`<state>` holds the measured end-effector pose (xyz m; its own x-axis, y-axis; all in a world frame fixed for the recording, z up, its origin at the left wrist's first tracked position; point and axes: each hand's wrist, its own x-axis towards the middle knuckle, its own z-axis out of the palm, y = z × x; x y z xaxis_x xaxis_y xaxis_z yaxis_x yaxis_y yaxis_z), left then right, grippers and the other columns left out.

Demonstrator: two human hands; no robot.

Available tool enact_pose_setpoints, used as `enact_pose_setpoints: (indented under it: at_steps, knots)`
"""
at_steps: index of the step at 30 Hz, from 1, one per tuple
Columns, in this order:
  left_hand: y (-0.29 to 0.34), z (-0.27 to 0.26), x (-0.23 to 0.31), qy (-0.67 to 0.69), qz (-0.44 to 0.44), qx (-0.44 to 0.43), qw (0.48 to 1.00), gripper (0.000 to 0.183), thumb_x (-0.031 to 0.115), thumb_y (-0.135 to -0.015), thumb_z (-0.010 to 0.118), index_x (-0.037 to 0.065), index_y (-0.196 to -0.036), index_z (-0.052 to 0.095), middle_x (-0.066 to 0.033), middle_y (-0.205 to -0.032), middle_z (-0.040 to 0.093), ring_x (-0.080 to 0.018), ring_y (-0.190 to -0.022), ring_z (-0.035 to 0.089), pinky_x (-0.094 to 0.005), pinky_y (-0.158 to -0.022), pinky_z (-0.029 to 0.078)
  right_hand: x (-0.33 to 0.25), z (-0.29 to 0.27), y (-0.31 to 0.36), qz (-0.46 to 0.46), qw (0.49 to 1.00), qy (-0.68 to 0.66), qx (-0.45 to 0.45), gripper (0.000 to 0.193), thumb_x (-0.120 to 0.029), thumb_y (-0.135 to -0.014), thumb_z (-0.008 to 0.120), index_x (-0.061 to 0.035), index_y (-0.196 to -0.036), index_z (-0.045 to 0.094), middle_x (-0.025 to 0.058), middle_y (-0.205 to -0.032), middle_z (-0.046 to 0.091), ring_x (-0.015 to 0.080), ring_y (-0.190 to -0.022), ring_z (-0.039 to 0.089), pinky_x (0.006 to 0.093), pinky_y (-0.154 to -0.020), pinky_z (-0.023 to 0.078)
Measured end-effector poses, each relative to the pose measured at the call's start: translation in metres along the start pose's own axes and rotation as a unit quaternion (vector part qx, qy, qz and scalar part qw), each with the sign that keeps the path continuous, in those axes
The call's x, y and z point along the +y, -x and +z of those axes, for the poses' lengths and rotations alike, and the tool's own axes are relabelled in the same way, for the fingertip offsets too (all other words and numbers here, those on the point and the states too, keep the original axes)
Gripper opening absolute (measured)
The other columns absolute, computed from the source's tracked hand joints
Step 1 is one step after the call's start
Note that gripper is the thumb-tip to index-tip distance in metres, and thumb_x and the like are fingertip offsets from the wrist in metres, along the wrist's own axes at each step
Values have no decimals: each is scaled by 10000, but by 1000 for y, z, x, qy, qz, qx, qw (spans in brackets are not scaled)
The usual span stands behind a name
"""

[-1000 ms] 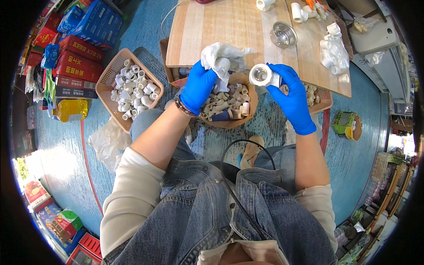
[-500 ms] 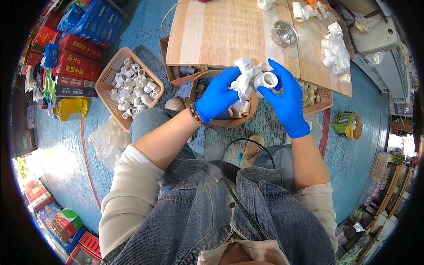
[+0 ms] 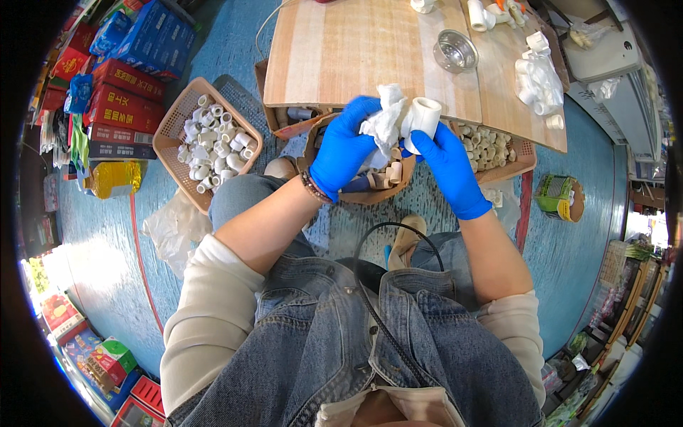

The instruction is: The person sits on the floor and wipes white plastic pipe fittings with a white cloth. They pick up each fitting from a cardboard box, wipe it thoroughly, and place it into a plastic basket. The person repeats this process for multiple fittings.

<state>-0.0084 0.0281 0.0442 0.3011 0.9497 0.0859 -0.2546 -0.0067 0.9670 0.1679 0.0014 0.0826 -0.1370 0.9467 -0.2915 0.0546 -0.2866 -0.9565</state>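
Both my hands wear blue gloves and are raised just in front of the near edge of a wooden table [image 3: 356, 57]. My left hand [image 3: 346, 149] is closed on a crumpled white cloth [image 3: 385, 122]. In my right hand [image 3: 449, 167] I grip a white plastic pipe fitting [image 3: 425, 117], its round opening tilted up. The cloth lies right beside the fitting; whether they touch I cannot tell. Below my hands stands a cardboard box [image 3: 377, 196] with more fittings and dark pieces inside, partly hidden by my left hand.
A tan basket [image 3: 171, 135] full of white fittings stands to the left. Another basket [image 3: 525, 158] of fittings sits partly under the table on the right. On the table are a metal bowl [image 3: 456, 51] and a plastic bag [image 3: 537, 82]. Red and blue cartons [image 3: 128, 103] are stacked far left.
My right hand has turned the fitting more upright and moved slightly down and left. The left hand with the cloth has shifted a little left.
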Motion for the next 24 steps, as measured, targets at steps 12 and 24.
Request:
enact_pose_setpoints:
  at_steps: [12,24]
  knots:
    - [0,24,-12,-5,171,81,982,290,191,-936,426,3,-1147,491,-100,-1106,526,-181,-1036,504,-306,-868,414,14,46,4,-146,975,117,117,416,-291,-826,618,23,-1078,512,125,-852,607,175,-724,599,300,-624,478]
    - [-6,-30,-24,136,-98,-211,963,288,147,-866,508,28,-1128,492,-108,-1093,555,-216,-978,558,-347,-854,452,7,36,7,-221,813,538,-40,512,-379,-709,697,5,-1011,543,188,-760,610,326,-688,601,380,-604,467]
